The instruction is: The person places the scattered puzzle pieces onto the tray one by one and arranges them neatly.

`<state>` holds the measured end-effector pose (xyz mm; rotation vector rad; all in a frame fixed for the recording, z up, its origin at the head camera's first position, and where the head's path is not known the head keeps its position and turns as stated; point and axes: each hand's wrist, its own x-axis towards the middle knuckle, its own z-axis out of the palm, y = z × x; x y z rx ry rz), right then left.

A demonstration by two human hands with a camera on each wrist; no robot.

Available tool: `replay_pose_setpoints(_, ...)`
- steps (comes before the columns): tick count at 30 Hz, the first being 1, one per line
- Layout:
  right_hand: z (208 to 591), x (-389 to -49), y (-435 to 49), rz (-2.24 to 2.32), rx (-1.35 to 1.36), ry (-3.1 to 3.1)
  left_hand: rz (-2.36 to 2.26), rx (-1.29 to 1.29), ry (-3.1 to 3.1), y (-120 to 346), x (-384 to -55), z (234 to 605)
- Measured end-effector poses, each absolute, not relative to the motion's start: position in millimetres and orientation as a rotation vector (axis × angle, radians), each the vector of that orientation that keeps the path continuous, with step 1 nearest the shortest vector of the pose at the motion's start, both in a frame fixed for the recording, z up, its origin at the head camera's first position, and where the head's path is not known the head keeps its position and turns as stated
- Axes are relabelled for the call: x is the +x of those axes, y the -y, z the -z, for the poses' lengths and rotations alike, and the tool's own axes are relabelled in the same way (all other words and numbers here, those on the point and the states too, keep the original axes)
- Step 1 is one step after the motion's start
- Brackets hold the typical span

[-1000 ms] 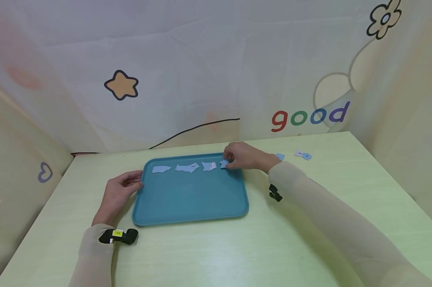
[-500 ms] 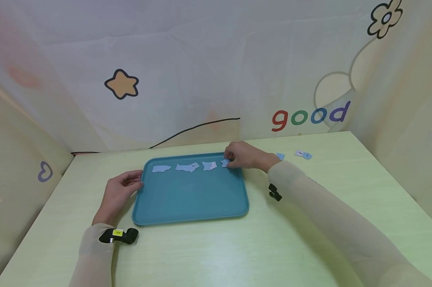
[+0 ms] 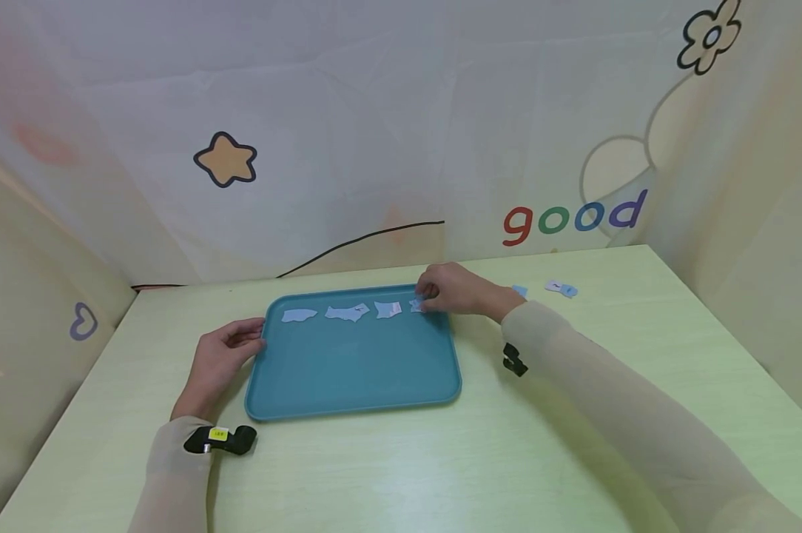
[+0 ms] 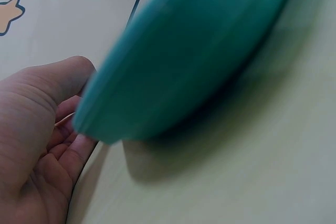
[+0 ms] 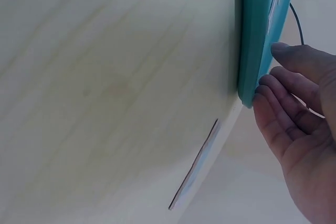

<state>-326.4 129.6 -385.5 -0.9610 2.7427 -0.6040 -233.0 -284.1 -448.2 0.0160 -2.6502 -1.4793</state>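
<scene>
A blue rectangular tray (image 3: 354,374) lies on the table, with a row of jagged pale-blue paper pieces (image 3: 299,315) along its far side. My left hand (image 3: 217,359) grips the tray's left rim; in the left wrist view the thumb (image 4: 73,69) and fingers come around the tray's edge. At the far right corner, my right hand (image 3: 456,289) pinches a small paper piece (image 3: 415,305) against the tray, its fingers covering part of it. The right wrist view shows the curled right fingers (image 5: 286,108) close to the tray's edge, the piece itself hidden there.
More paper pieces (image 3: 561,288) lie on the pale table (image 3: 401,474) at the far right, one (image 3: 519,291) partly behind the right wrist. A printed curtain (image 3: 348,148) stands along the table's back edge, with side curtains left and right.
Both hands and the tray stay in the same place. The small piece under my right fingers shifts only very slightly.
</scene>
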Motion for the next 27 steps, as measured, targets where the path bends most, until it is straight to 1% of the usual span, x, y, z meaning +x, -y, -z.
replay_pose_setpoints(7,378,-321,-142,0.642,-0.890,-2.763,1.487,0.008,2.647,283,-232,447)
replay_pose_setpoints(27,371,-313,-192,0.646,-0.895,-2.849,1.516,0.014,2.643,283,-231,448)
